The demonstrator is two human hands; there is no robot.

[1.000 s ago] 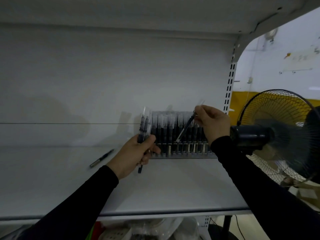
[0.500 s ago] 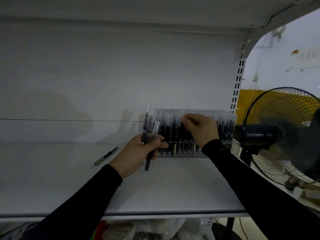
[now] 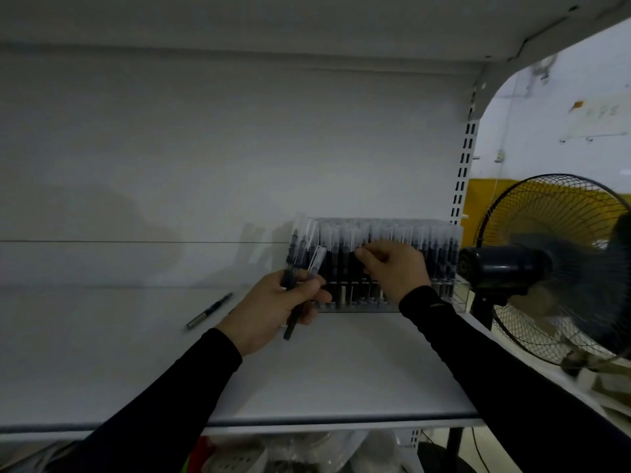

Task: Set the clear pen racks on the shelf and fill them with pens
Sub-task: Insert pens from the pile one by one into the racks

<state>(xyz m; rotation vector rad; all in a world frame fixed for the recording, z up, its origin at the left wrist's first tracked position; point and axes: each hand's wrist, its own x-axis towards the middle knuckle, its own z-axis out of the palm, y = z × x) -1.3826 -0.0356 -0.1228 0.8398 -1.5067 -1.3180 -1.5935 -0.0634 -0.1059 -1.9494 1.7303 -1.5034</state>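
Rack [image 3: 440, 291] on shelf [image 3: 341, 370], nearly full. Left hand [image 3: 273, 308] grips spare pens [image 3: 302, 254]; right hand [image 3: 392, 268] pinches one in; stray pen [image 3: 210, 310] left.

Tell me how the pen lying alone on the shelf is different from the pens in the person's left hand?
The lone pen lies flat on the shelf, and nothing touches it; the bundle of pens stands nearly upright, gripped by the left hand. The lone pen shows no clear cap; the bundle has clear caps on top. Both have dark barrels.
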